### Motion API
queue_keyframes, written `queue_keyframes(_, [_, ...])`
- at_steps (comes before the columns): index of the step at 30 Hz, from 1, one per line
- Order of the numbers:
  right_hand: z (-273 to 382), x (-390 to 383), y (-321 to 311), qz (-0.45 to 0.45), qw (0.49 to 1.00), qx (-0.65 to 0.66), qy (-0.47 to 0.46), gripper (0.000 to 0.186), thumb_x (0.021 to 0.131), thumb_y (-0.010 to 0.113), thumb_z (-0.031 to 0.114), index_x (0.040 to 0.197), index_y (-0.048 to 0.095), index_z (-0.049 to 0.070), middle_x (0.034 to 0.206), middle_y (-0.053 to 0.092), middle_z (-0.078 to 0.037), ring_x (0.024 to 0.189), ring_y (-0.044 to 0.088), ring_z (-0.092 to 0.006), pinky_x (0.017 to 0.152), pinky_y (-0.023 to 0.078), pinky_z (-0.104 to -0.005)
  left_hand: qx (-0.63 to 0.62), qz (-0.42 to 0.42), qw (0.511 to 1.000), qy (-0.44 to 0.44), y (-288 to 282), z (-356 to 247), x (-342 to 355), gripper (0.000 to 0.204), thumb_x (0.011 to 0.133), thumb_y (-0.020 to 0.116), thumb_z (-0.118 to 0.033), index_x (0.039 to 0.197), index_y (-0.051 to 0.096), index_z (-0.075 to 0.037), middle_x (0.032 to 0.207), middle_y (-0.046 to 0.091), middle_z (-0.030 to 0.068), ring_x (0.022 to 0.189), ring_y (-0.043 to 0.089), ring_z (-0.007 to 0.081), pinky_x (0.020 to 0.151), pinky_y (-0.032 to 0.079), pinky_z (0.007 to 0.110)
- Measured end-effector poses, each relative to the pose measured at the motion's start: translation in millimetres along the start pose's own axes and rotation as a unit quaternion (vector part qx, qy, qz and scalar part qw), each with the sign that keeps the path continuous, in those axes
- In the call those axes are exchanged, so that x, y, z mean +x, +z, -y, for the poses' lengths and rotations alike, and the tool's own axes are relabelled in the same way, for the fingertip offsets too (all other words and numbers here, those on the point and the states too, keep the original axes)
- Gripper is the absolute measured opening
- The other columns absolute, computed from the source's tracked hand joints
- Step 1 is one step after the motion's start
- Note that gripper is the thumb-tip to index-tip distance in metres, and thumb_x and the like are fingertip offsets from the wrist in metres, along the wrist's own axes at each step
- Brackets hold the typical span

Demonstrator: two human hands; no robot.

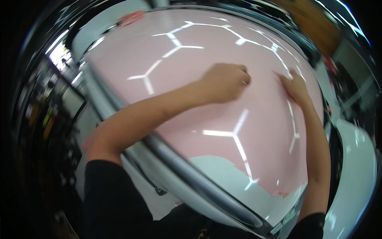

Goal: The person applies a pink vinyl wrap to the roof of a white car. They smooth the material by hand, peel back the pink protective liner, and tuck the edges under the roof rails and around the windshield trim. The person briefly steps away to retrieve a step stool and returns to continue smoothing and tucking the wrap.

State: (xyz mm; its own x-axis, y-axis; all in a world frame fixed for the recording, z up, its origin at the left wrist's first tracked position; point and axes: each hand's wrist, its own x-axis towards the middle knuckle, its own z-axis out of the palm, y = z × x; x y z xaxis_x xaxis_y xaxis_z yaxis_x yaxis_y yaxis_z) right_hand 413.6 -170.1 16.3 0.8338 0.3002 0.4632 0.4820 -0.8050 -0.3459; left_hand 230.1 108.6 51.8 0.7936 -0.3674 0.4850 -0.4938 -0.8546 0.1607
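Glossy pink film point(191, 115) covers most of a broad, curved white car panel point(215, 163), whose bare surface shows along the near edge. My left hand point(227, 83) is closed in a fist over the middle of the film, its arm reaching across from the lower left. What it grips, if anything, is hidden by the fingers. Farther right, my right hand point(295, 85) is at the film with thumb and fingers apart, somewhat blurred. A thin pinkish bit shows by its fingertips, too smeared to name.
A grey trim strip point(175, 159) edges the panel on the near left. Crumpled pink film point(132, 18) lies at the far left corner. Another white car part point(352, 175) stands at right. Shelving with dark items point(43, 123) is at far left, over a light floor point(153, 197).
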Motion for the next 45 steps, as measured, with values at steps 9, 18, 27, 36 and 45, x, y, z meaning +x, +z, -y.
queue_keyframes(9, [-46.1,0.0,66.4,-0.049,0.965,-0.256,0.016,0.036,0.097,0.062,0.029,0.089,0.073,-0.004,0.089,0.072,-0.027,0.086,0.071,-0.0459,0.075,0.055,-0.0541,-0.054,-0.255,0.957,-0.127,2.0,7.0,-83.8,0.017,0.086,0.058,-0.017,0.085,0.072,-0.007,0.097,0.068,0.0141,0.096,0.067,0.0322,0.085,0.055,0.045])
queue_keyframes(18, [-31.8,-14.3,69.4,0.029,0.957,-0.286,-0.032,0.037,0.097,0.053,0.023,0.102,0.069,-0.010,0.104,0.071,-0.031,0.100,0.069,-0.0485,0.086,0.054,-0.0559,0.048,-0.155,0.926,-0.341,37.9,88.5,-62.8,0.022,0.078,0.072,-0.029,0.091,0.079,-0.012,0.099,0.076,0.0100,0.098,0.072,0.0256,0.080,0.056,0.040])
queue_keyframes(27, [-43.0,-12.6,89.3,0.052,0.951,-0.305,-0.008,0.038,0.101,0.051,0.024,0.108,0.069,-0.008,0.109,0.071,-0.029,0.103,0.069,-0.0465,0.088,0.054,-0.0532,0.047,-0.160,0.934,-0.317,41.0,91.9,-60.7,0.021,0.078,0.070,-0.028,0.091,0.079,-0.014,0.094,0.075,0.0071,0.092,0.072,0.0234,0.077,0.051,0.040])
queue_keyframes(36, [-63.4,-20.1,91.8,0.058,0.947,-0.313,0.034,0.037,0.102,0.048,0.022,0.112,0.069,-0.008,0.116,0.070,-0.029,0.109,0.067,-0.0463,0.091,0.053,-0.0525,0.057,-0.128,0.940,-0.311,44.0,84.3,-58.2,0.015,0.076,0.073,-0.023,0.083,0.077,-0.010,0.089,0.072,0.0103,0.086,0.069,0.0261,0.078,0.048,0.041])
queue_keyframes(45, [-83.7,-15.8,79.0,0.070,0.951,-0.298,0.046,0.037,0.103,0.045,0.019,0.115,0.069,-0.007,0.122,0.068,-0.029,0.114,0.065,-0.0461,0.094,0.052,-0.0519,-0.028,-0.081,0.987,-0.135,47.7,-76.1,-162.8,0.029,0.092,0.055,-0.024,0.085,0.076,-0.006,0.088,0.069,0.0154,0.090,0.065,0.0290,0.086,0.045,0.045])
